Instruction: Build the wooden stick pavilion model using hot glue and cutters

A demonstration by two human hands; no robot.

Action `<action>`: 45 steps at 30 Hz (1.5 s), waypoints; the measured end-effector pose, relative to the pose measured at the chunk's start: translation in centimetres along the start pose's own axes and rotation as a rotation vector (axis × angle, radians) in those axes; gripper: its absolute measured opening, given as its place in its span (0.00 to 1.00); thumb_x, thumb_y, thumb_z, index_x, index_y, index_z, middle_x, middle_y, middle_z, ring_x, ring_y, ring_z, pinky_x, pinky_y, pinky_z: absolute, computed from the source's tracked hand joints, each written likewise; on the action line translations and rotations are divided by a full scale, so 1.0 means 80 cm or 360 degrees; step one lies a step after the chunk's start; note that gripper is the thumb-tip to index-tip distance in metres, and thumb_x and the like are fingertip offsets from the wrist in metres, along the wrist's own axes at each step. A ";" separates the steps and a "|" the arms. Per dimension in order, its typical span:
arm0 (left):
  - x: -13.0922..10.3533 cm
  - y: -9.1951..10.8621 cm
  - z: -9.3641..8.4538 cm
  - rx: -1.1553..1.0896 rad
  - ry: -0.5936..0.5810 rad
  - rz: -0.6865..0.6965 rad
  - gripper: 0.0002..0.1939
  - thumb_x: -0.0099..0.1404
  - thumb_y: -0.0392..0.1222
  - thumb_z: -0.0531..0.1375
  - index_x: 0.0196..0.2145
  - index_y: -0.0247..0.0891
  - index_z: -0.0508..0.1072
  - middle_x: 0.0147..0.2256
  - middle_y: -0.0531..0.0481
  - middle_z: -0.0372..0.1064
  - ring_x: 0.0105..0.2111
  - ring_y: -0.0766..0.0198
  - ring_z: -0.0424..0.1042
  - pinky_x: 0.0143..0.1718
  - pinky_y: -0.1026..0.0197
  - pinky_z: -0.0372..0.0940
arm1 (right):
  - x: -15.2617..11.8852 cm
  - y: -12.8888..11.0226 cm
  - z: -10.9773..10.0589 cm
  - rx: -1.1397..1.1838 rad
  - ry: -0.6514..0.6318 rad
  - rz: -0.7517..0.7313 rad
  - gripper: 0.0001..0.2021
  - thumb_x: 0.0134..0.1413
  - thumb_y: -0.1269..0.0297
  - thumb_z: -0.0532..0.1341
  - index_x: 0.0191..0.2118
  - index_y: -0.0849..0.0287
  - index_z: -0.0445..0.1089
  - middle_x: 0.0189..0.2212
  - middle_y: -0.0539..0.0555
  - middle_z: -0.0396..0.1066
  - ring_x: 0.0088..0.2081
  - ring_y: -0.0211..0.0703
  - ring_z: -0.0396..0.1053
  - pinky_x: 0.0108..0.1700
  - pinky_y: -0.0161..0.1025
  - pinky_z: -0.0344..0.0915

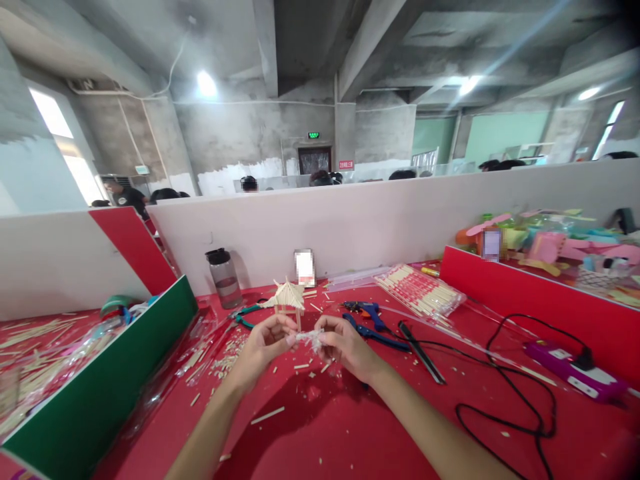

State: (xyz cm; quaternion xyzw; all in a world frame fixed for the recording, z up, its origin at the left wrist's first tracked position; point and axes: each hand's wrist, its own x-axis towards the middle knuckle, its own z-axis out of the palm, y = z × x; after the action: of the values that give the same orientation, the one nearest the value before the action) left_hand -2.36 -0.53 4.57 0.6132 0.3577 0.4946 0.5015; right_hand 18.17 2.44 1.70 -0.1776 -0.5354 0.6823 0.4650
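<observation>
Between my two hands, over the red table, is a small whitish, stringy clump [313,339] that looks like strands of dried glue. My left hand [267,343] pinches its left end with thumb and fingers. On the other side my right hand [347,343] grips the right end. Just behind the fingers stands a little pavilion of wooden sticks [289,297] with a pointed roof, its lower part partly hidden by my hands. A blue glue gun [370,312] and blue-handled pliers [375,335] lie to the right of my right hand.
Stick bundles in plastic [420,293] lie at the back right. A black knife [423,353], cable and purple power strip [575,370] are on the right. A water bottle [224,279], green-handled pliers [245,319] and stick scraps are left. Green [110,380] and red dividers flank me.
</observation>
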 end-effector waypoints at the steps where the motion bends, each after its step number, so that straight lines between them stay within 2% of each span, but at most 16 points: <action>1: 0.000 0.000 0.000 0.0005 -0.0003 0.0009 0.12 0.59 0.45 0.69 0.37 0.37 0.73 0.31 0.53 0.70 0.30 0.68 0.68 0.35 0.67 0.61 | 0.000 0.000 0.000 0.0001 -0.0006 -0.0002 0.07 0.47 0.64 0.67 0.31 0.59 0.69 0.20 0.47 0.70 0.20 0.33 0.63 0.22 0.29 0.58; 7: 0.000 0.002 0.002 0.0112 -0.0096 0.0039 0.12 0.61 0.45 0.68 0.38 0.37 0.74 0.33 0.51 0.74 0.34 0.64 0.72 0.39 0.64 0.64 | -0.002 0.004 -0.002 -0.0095 -0.0054 -0.0053 0.10 0.51 0.60 0.68 0.33 0.60 0.70 0.22 0.48 0.72 0.22 0.34 0.65 0.24 0.31 0.60; 10: 0.001 0.002 0.006 0.0195 -0.0158 0.0067 0.13 0.61 0.45 0.67 0.41 0.36 0.75 0.35 0.48 0.76 0.36 0.61 0.74 0.42 0.61 0.66 | 0.000 0.003 0.001 -0.0210 0.0011 -0.0083 0.11 0.50 0.58 0.70 0.34 0.60 0.71 0.23 0.48 0.73 0.23 0.35 0.66 0.25 0.31 0.61; 14: 0.003 -0.002 0.013 0.0341 -0.0078 0.0116 0.16 0.58 0.45 0.69 0.41 0.35 0.76 0.36 0.47 0.77 0.35 0.60 0.75 0.40 0.61 0.67 | 0.002 0.001 0.003 -0.0356 0.0110 -0.0098 0.12 0.50 0.56 0.70 0.33 0.60 0.73 0.24 0.48 0.73 0.24 0.35 0.66 0.27 0.32 0.62; 17: 0.004 -0.002 0.016 0.0487 -0.0011 0.0147 0.12 0.61 0.46 0.67 0.37 0.35 0.77 0.31 0.48 0.77 0.30 0.63 0.73 0.35 0.63 0.65 | 0.002 0.001 0.002 -0.0382 0.0108 -0.0096 0.12 0.50 0.55 0.70 0.33 0.60 0.75 0.24 0.49 0.73 0.25 0.36 0.67 0.28 0.33 0.61; 21: 0.005 0.002 0.012 0.0557 0.0069 0.0165 0.14 0.62 0.50 0.65 0.33 0.34 0.77 0.24 0.52 0.72 0.24 0.67 0.66 0.27 0.66 0.59 | 0.002 0.002 -0.001 -0.0263 0.0142 -0.0054 0.13 0.49 0.54 0.71 0.32 0.60 0.74 0.25 0.50 0.74 0.24 0.35 0.66 0.28 0.33 0.60; 25: 0.005 0.001 0.005 0.0476 0.0106 0.0144 0.14 0.62 0.51 0.65 0.33 0.34 0.76 0.25 0.53 0.71 0.26 0.67 0.65 0.29 0.66 0.58 | 0.003 -0.001 -0.001 -0.0082 0.0209 0.0002 0.15 0.44 0.54 0.73 0.31 0.60 0.74 0.24 0.49 0.74 0.24 0.34 0.66 0.26 0.32 0.58; 31: 0.005 -0.001 0.007 0.0409 0.0090 0.0120 0.14 0.63 0.51 0.65 0.34 0.35 0.75 0.27 0.52 0.71 0.28 0.66 0.68 0.33 0.65 0.62 | 0.002 -0.003 0.001 -0.0048 0.0210 -0.0001 0.16 0.43 0.54 0.74 0.31 0.61 0.75 0.25 0.51 0.75 0.25 0.35 0.67 0.28 0.32 0.60; 37: 0.002 0.003 0.020 0.0532 -0.0061 0.0164 0.13 0.64 0.50 0.63 0.38 0.36 0.76 0.33 0.47 0.77 0.33 0.60 0.75 0.39 0.60 0.69 | 0.004 0.012 -0.003 -0.0181 0.0071 0.0137 0.17 0.44 0.54 0.73 0.35 0.61 0.73 0.29 0.51 0.76 0.30 0.39 0.73 0.34 0.36 0.68; 41: 0.000 -0.011 0.020 0.0946 -0.0073 0.0360 0.12 0.67 0.43 0.61 0.48 0.41 0.77 0.44 0.45 0.78 0.42 0.57 0.77 0.47 0.57 0.69 | 0.004 0.019 -0.004 -0.0078 0.0144 0.0237 0.20 0.41 0.57 0.74 0.35 0.58 0.66 0.30 0.49 0.75 0.31 0.41 0.75 0.41 0.42 0.72; 45: 0.001 -0.030 0.013 0.1320 -0.0163 0.0561 0.15 0.70 0.39 0.56 0.50 0.46 0.78 0.54 0.44 0.73 0.52 0.55 0.73 0.56 0.55 0.65 | 0.002 0.018 -0.004 0.0053 0.0151 0.0291 0.20 0.38 0.65 0.73 0.36 0.56 0.63 0.28 0.46 0.74 0.33 0.42 0.76 0.43 0.42 0.71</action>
State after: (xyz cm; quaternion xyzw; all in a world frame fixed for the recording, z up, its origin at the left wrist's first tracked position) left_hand -1.16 -0.15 2.28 0.8375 0.3904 0.3564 0.1386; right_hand 17.72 2.75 0.33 -0.2502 -0.4829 0.7215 0.4285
